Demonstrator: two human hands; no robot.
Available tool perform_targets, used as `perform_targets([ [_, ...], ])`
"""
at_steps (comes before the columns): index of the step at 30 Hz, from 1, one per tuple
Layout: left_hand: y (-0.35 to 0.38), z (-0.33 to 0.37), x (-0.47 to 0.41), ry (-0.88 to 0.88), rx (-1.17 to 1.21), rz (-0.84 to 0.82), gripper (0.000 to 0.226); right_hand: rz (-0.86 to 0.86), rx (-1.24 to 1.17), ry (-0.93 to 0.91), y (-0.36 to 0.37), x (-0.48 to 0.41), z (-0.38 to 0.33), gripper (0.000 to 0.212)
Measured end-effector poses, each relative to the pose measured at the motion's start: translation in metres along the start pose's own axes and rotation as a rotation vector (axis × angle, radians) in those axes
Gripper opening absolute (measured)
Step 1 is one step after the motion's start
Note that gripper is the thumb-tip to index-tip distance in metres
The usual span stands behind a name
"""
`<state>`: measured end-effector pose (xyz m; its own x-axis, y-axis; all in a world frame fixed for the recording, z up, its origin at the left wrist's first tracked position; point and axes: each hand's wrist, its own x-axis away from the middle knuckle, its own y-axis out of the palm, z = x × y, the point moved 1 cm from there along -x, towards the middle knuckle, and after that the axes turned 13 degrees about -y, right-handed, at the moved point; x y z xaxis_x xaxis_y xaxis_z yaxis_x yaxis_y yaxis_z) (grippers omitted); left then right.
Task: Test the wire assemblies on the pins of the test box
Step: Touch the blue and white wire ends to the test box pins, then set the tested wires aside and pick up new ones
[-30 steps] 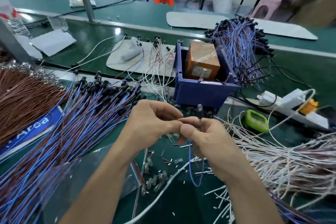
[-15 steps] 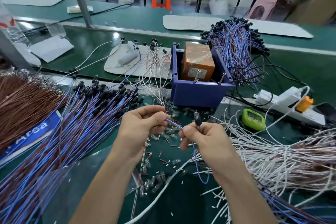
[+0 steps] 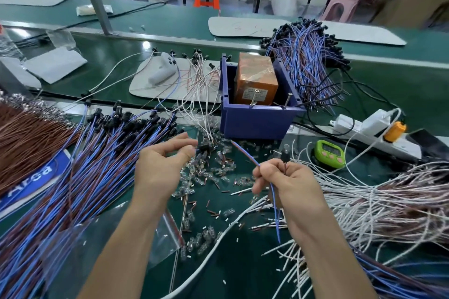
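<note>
Head view, bench notes:
A: Where's the assy now?
B: In the right hand (image 3: 289,187). Fingers curled tight round the blue/brown wire assembly (image 3: 246,156) at mid-length. Its black socket (image 3: 284,156) w/ small bulb (image 3: 286,146) stands just above the fist. Free end sticks out up-left, slack loops down below. Short of the test box (image 3: 255,75), not touching it.
A: And the left hand (image 3: 158,170)?
B: Loosely curled, thumb and forefinger apart, nothing seen between them. It hovers at the edge of the bundle (image 3: 97,165) of like wires. A dark socket sits just off the fingertips, can't tell if touching.
A: Box?
B: Orange, sat inside the blue bin (image 3: 255,121). Two metal pins (image 3: 288,99) poke up at the near rim.
A: How will the assy handle?
B: My read: near weightless. Wire is thin and floppy, so the end droops unless pinched close to the tip. Insulation prob. slick. Socket is the only stiff part. Bulb looks like glass, so fragile, no squeezing there.
A: Where to grip, then?
B: Pinch the leads just behind the tips, one per pin if they split. Steady the socket body w/ the other fingers. Risk: tips slip off the thin pins, or the slack snags on the loose bulbs (image 3: 213,172) scattered over the mat (image 3: 243,262)
</note>
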<state>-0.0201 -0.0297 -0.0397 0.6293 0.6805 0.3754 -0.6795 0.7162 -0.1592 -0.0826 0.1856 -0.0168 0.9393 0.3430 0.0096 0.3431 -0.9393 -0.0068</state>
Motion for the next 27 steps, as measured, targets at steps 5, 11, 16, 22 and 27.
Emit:
perform_targets([
  [5,0.046,0.009,0.037,0.064,0.042,-0.308,0.014,0.040,-0.077,-0.021,0.010,0.000,0.002,0.030],
  [11,0.069,0.017,0.048,-0.081,0.235,-0.397,0.017,0.028,-0.094,-0.040,0.010,0.005,0.007,0.030],
  [16,0.067,0.023,0.046,0.002,0.068,-0.375,0.017,0.038,-0.098,-0.113,0.004,0.004,0.005,0.020],
  [22,0.068,0.028,0.044,0.016,0.020,-0.395,0.016,0.132,-0.186,-0.123,0.006,0.003,0.004,0.030],
  [27,0.079,0.030,0.037,-0.085,0.162,-0.273,0.020,0.378,-0.285,-0.070,-0.003,-0.007,0.004,0.021],
])
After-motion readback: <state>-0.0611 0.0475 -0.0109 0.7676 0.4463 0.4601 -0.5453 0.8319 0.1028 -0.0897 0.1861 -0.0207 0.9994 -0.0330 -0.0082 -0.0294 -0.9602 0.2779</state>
